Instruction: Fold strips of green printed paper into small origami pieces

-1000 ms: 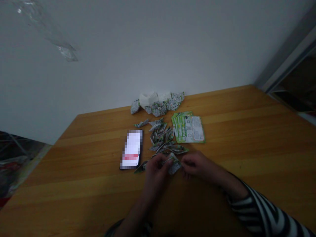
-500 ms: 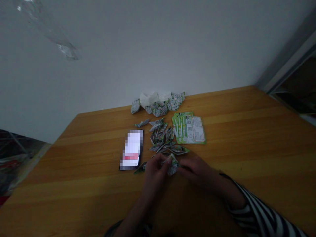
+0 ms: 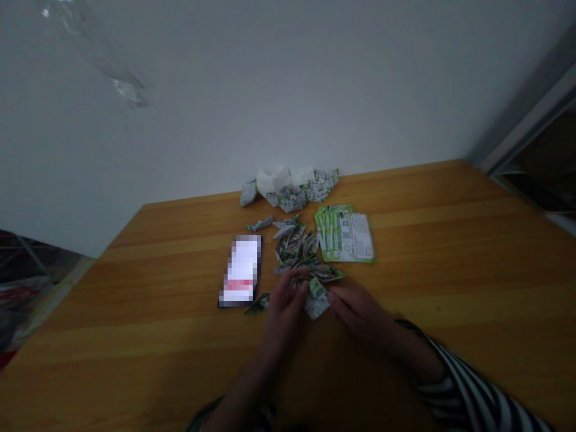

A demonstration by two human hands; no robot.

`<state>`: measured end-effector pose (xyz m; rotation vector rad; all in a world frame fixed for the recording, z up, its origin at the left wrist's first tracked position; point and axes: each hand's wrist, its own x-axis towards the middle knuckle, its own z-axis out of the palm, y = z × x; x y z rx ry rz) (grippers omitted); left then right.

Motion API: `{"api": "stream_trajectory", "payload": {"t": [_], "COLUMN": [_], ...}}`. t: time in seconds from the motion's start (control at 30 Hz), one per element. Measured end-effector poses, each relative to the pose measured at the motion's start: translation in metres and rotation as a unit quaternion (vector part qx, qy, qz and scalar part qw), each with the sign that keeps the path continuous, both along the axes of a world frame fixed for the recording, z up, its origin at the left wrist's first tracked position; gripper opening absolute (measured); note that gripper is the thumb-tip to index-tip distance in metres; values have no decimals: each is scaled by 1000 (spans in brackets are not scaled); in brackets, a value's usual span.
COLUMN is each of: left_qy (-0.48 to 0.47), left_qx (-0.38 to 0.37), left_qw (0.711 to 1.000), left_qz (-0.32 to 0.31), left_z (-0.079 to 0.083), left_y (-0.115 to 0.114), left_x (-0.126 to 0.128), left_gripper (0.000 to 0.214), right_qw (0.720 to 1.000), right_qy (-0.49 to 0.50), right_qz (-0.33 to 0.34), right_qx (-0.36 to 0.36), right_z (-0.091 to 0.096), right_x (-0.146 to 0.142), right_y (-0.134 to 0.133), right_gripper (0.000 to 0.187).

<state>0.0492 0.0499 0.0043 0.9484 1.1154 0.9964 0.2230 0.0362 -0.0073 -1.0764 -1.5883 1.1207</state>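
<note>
A folded piece of green-and-white printed paper (image 3: 317,303) sits between my hands, just above the wooden table. My left hand (image 3: 284,312) pinches its upper edge, and the fingertips of my right hand (image 3: 353,309) press its lower right side. A heap of small folded paper boats (image 3: 294,249) lies just beyond my hands. One more folded piece (image 3: 258,303) lies by my left hand, and a long folded piece (image 3: 326,273) lies near my right fingers.
A phone (image 3: 240,271) with a lit, blurred screen lies left of the heap. Green printed sheets (image 3: 344,234) lie to the right. Larger folded paper pieces and white paper (image 3: 288,191) stand against the wall at the table's back edge. A door frame (image 3: 526,120) is at the right.
My left fingers have risen and shifted along the folded piece, leaving more of it showing. My right hand has moved slightly down and closer to it. The view has shifted slightly.
</note>
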Motion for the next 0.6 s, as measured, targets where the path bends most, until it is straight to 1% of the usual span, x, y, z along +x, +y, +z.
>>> {"api": "stream_trajectory", "payload": {"t": [0.1, 0.17, 0.23, 0.3, 0.33, 0.37, 0.4, 0.43, 0.5, 0.53, 0.6], "left_qy": [4, 38, 74, 89, 86, 80, 73, 66, 48, 37, 17], "left_qx": [-1, 12, 33, 48, 52, 53, 53, 51, 42, 37, 38], "left_qw": [1000, 999, 996, 993, 992, 991, 991, 993, 995, 997, 998], "left_qz": [-11, -11, -26, -60, -78, -92, -94, -89, -73, -64, -47], "left_z": [8, 11, 12, 12, 12, 12, 11, 11, 10, 10, 10], "left_y": [-1, -1, -2, -3, -4, -4, -4, -4, -2, -2, 0], "left_x": [1, 1, 0, -1, -2, -2, -2, -2, -1, 0, 1], "left_gripper": [51, 52, 52, 44, 38, 33, 31, 30, 34, 35, 34], "right_qw": [997, 997, 998, 995, 992, 990, 986, 981, 971, 967, 963], "right_qy": [-74, -73, -35, 20, 49, 79, 111, 143, 196, 211, 221], "right_qz": [35, 19, 13, 8, 0, -12, -25, -36, -47, -48, -50], "right_qx": [-13, -20, -57, -99, -113, -120, -123, -125, -131, -134, -144], "right_z": [-2, -3, -6, -8, -8, -8, -8, -7, -6, -5, -4], "right_x": [2, 4, 4, 3, 3, 2, 1, 0, -1, -2, -2], "right_y": [0, 1, 1, 2, 3, 3, 4, 4, 5, 6, 6], "right_gripper": [35, 36, 39, 40, 37, 30, 20, 19, 33, 33, 24]}}
